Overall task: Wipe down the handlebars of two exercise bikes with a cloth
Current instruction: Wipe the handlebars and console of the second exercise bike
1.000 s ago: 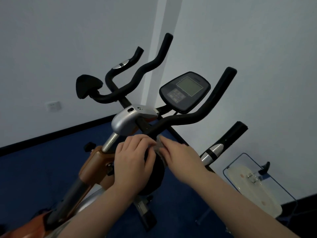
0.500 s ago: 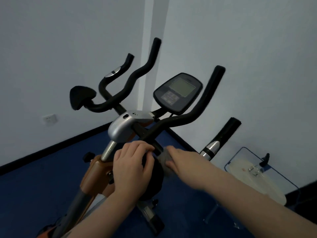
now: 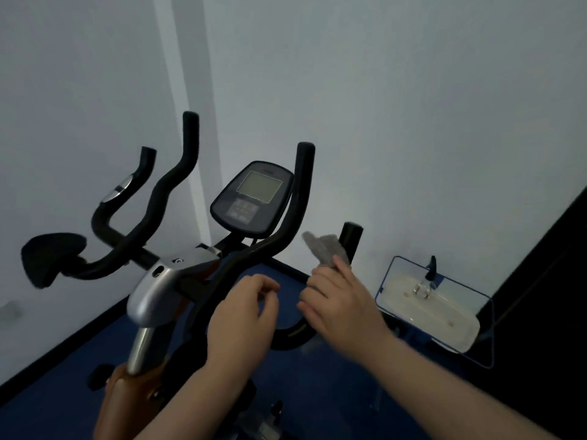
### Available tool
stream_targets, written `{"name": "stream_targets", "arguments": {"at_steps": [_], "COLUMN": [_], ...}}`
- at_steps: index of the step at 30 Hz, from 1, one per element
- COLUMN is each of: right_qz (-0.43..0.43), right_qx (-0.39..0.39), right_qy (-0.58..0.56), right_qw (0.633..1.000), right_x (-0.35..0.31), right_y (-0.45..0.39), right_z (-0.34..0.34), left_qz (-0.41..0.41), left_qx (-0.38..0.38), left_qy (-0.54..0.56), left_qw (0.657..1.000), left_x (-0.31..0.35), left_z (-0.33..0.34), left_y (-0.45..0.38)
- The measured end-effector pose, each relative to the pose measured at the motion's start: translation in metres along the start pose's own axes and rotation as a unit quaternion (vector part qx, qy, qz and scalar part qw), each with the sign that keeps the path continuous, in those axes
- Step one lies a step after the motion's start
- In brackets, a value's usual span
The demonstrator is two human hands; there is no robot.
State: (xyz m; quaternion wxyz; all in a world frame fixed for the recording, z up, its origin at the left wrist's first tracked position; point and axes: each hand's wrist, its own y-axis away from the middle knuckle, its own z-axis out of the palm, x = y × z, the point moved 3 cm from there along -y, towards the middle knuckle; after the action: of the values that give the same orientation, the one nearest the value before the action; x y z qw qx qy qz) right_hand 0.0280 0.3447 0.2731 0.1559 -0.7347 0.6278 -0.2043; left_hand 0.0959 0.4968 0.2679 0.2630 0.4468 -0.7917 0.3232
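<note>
Blue floor, white corner walls — right hand pinches a grey cloth by the handlebars; left hand half-curled, holding nothing.

We see the right hand pinching a grey cloth beside the black handlebar, the left hand loosely curled just beside it, below the console.

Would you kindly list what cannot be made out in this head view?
- Second bike: outside the frame.
- Console screen: too dim to read.
- Lower bike frame: hidden behind the left hand and forearm.
- Cloth in the right hand: blurred, lower part hidden by fingers.
</note>
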Motion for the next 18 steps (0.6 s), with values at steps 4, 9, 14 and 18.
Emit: {"name": "stream_targets", "arguments": {"at_steps": [4,9,14,18], "right_qz": [-0.024,-0.065,-0.161,-0.081], "right_qx": [0.075,0.111,0.121,0.168], "right_qy": [0.063,-0.044,0.061,-0.037], "right_qw": [0.995,0.991,0.978,0.982], "right_x": [0.051,0.035,0.07,0.045], "right_y": [-0.028,-0.01,-0.053,-0.024], "right_z": [-0.016,0.009,-0.021,0.013], "left_qz": [0.038,0.028,0.027,0.015], "left_qx": [-0.018,-0.014,-0.026,-0.01], "left_qy": [-0.082,-0.077,-0.084,-0.074], "left_qw": [0.996,0.997,0.996,0.997], "left_x": [0.0,0.0,0.003,0.003], "left_z": [0.0,-0.003,-0.002,-0.004], "left_y": [0.004,0.004,0.003,0.004]}}
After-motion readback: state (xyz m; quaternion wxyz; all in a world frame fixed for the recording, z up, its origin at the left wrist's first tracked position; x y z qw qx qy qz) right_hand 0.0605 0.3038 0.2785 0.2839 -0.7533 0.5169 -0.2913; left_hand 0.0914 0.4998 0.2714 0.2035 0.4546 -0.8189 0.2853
